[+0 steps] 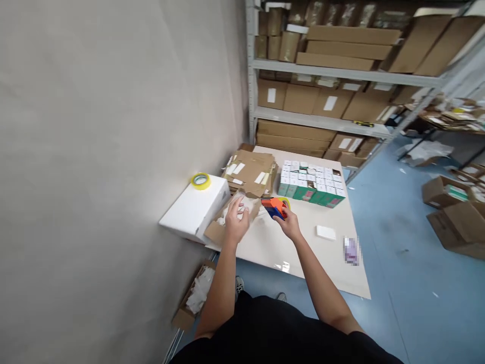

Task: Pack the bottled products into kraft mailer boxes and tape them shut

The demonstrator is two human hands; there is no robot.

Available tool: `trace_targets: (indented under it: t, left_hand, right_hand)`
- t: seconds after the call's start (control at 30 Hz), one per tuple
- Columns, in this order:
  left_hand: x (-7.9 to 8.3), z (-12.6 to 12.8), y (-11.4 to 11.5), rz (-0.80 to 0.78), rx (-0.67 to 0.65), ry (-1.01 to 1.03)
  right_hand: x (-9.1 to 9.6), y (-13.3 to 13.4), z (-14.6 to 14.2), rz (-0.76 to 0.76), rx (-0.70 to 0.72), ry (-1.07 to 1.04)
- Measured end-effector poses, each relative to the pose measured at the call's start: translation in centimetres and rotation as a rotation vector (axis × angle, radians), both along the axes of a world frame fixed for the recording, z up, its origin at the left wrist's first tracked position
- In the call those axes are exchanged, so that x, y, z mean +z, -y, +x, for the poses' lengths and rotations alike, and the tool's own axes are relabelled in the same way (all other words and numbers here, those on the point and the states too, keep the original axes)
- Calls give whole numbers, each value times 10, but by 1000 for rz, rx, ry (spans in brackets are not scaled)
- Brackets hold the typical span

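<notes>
My right hand (290, 222) is closed round an orange and blue tape dispenser (275, 207), held just above the white table (288, 247). My left hand (237, 220) rests with spread fingers on a small cardboard box (227, 222) that has white padding in it, at the table's left edge. The dispenser's nose points at that box.
A stack of flattened cardboard (252, 172) and a block of several small white and green boxes (312, 184) lie further back. A yellow tape roll (200, 180) sits on a white box (195, 207). A white card (326, 232) lies on the table. Shelving with cartons (333, 101) stands behind.
</notes>
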State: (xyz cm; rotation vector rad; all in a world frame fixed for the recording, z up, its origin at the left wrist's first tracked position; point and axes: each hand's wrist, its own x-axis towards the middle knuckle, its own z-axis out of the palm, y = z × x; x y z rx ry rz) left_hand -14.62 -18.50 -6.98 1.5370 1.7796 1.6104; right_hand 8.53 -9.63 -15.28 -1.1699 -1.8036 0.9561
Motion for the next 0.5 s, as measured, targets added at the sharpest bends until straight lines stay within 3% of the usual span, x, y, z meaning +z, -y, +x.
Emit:
trace_targets:
  t: [0.1,0.27,0.5]
  left_hand:
    - [-6,-59,15,-8,111,5]
    - [-21,-147,44,-45,286,51]
    - [-34,-229,86,-91,454,90]
  right_hand:
    - [-3,-14,-70,34,5,62]
    - [-5,-26,-196,123,211,208]
    - [-6,-21,-353,244,424,507]
